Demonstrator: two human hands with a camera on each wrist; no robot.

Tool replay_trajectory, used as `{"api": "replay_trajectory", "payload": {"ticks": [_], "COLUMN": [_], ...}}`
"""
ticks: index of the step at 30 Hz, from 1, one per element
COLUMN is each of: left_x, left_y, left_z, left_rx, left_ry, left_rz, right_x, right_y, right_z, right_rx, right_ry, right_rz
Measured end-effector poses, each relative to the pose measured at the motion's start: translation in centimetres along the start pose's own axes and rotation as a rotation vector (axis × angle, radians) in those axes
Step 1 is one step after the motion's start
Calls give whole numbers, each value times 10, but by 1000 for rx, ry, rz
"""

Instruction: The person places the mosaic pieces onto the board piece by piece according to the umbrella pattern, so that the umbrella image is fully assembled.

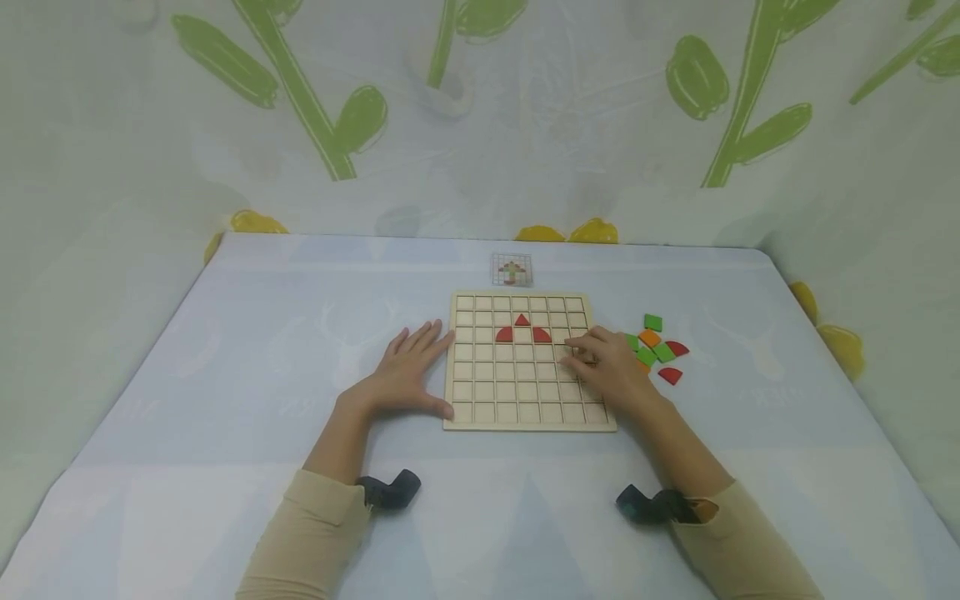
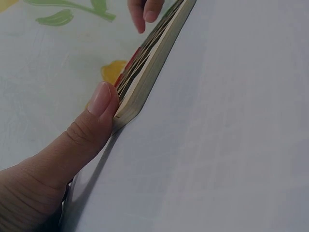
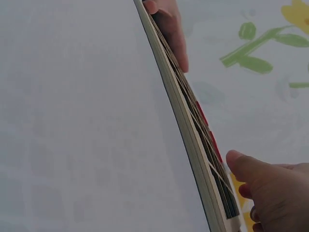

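Note:
A wooden grid board (image 1: 527, 371) lies flat on the table. In its upper cells sit a red triangle (image 1: 522, 320) and two red quarter-circle pieces, one left (image 1: 505, 335) and one right (image 1: 542, 335) below it. My left hand (image 1: 405, 371) rests at the board's left edge with fingers spread; in the left wrist view its thumb (image 2: 100, 104) touches the near corner. Over the board's right side hovers my right hand (image 1: 618, 371), fingers loosely bent, thumb and forefinger apart. No piece shows in the right hand (image 3: 280, 193), though its palm side is partly hidden.
Right of the board lie several loose green, orange and red pieces, among them a green square (image 1: 653, 322) and a red quarter circle (image 1: 671, 376); the right hand partly covers some. A small pattern card (image 1: 512, 270) lies behind the board. The table (image 1: 225, 375) meets a leaf-patterned backdrop (image 1: 540, 142).

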State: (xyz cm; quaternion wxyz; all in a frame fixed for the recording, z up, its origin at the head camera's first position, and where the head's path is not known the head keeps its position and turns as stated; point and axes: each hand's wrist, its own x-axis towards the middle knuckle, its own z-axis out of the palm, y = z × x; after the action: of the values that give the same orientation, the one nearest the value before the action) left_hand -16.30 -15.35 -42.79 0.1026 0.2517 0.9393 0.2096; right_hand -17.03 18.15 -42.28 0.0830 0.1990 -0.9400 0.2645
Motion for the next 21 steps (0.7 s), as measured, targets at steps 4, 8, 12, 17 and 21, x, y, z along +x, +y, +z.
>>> {"api": "replay_trajectory", "payload": {"ticks": [4,8,12,17,21], "left_x": [1,2,2,2,1], "left_y": [-1,-1,-1,-1,-1], "left_z": [0,1,0,0,0], "left_rx": [6,7,8,4,-3], "left_ry": [-1,-3,-6,-5,-5], "left_rz": [1,1,1,-2,1], "right_x": [-5,-10,-16,-21,-26], "right_y": [6,14,20,26,32], "right_z": [-5,-8,-10,-15,-18], "right_rx": [15,-10,-15,-8,-12], "right_ry": [13,49,54,16,4], "right_rz": [-6,-24,-3,45,57]}}
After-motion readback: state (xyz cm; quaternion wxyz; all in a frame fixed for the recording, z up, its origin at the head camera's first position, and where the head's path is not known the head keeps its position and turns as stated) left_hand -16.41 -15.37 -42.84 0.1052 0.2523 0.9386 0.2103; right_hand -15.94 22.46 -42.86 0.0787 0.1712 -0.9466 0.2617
